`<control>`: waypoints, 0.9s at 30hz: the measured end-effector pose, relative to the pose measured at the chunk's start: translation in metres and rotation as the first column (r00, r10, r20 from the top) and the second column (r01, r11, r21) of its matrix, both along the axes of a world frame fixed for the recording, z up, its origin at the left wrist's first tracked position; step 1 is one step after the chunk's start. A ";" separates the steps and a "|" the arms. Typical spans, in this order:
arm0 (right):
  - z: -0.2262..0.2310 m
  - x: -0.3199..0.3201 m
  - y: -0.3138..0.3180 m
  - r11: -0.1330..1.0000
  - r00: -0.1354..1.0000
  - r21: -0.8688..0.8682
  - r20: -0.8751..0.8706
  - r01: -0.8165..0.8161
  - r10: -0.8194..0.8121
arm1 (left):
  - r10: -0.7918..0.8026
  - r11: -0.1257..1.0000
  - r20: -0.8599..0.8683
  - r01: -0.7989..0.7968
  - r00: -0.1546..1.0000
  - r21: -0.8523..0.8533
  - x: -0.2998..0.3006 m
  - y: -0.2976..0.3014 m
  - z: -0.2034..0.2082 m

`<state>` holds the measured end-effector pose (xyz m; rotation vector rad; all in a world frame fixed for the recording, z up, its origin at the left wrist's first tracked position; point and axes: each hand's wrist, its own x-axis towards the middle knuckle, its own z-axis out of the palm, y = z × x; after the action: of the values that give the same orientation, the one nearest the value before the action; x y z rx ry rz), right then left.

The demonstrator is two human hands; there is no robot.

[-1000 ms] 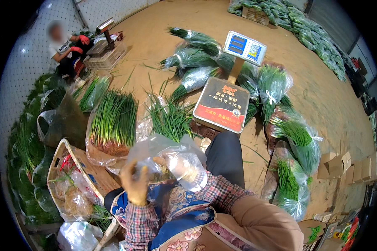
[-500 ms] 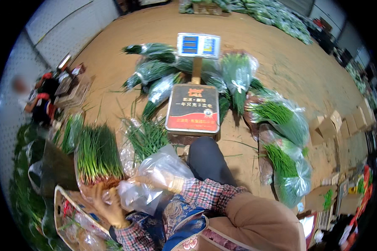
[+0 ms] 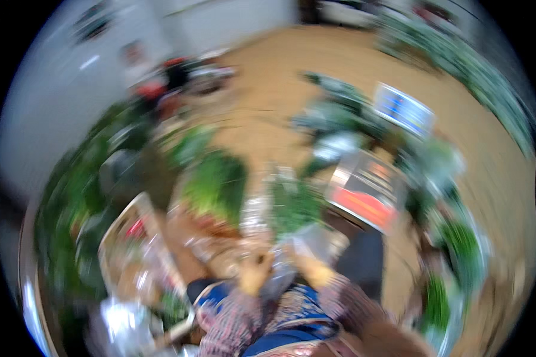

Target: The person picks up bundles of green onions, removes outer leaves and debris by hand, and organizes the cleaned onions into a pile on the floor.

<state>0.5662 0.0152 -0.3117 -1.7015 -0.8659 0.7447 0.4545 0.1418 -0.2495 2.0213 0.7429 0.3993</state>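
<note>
Motion blurs the whole head view. A clear plastic bag [image 3: 281,271] hangs between my hands, low in front of my lap. My left hand [image 3: 256,269] is closed at the bag's left side. On the other side my right hand [image 3: 311,265] is closed on the plastic; its exact finger positions are smeared. Just beyond my left hand lies a thick bundle of green onions [image 3: 217,187], root ends toward me, on plastic wrap. A looser heap of green stalks [image 3: 295,205] lies beyond my right hand.
A platform scale [image 3: 363,196] with a display [image 3: 404,110] stands ahead right. Bagged greens [image 3: 458,244] lie to its right, others behind it. At my left is a crate [image 3: 143,232] holding plastic bags, beside heaped greens [image 3: 89,196]. A blurred person [image 3: 140,68] is far left.
The view has swung left, so the scale and bundles sit farther right. My left hand, spread near the onion roots before, has come to the plastic bag beside my right hand.
</note>
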 end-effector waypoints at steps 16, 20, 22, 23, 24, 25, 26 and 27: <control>-0.027 0.045 0.001 0.993 0.986 0.086 0.141 0.081 -0.093 | -0.146 0.774 0.682 0.512 0.717 -0.373 -0.054 0.009 0.071; -0.025 0.122 -0.038 0.934 0.930 0.093 0.105 0.344 -0.353 | -0.149 0.898 0.652 0.378 0.743 -0.225 -0.088 0.064 0.076; -0.014 0.149 -0.062 0.875 0.893 0.192 -0.026 0.445 -0.449 | -0.333 0.933 0.430 0.227 0.839 0.278 -0.083 0.072 0.071; -0.008 0.160 -0.073 0.842 0.874 0.238 -0.088 0.484 -0.477 | -0.337 0.878 0.048 0.295 0.940 0.378 -0.077 0.070 0.067; 0.000 0.168 -0.078 0.813 0.861 0.284 -0.150 0.508 -0.486 | -0.249 0.810 -0.335 0.385 0.909 0.442 -0.074 0.069 0.064; 0.007 0.174 -0.087 0.782 0.849 0.332 -0.217 0.528 -0.481 | -0.128 0.866 -0.256 0.233 0.958 0.441 -0.077 0.087 0.046; 0.018 0.180 -0.096 0.753 0.845 0.384 -0.267 0.534 -0.463 | 0.000 0.898 -0.168 0.074 0.986 0.434 -0.080 0.120 0.021; 0.030 0.185 -0.104 0.727 0.844 0.430 -0.303 0.535 -0.442 | 0.279 0.954 0.160 -0.292 0.947 0.064 -0.093 0.149 0.004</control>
<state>0.7509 -0.0890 -0.2821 -1.2749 -0.3893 0.2608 0.3620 0.2910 -0.2460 1.9417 0.9416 0.7552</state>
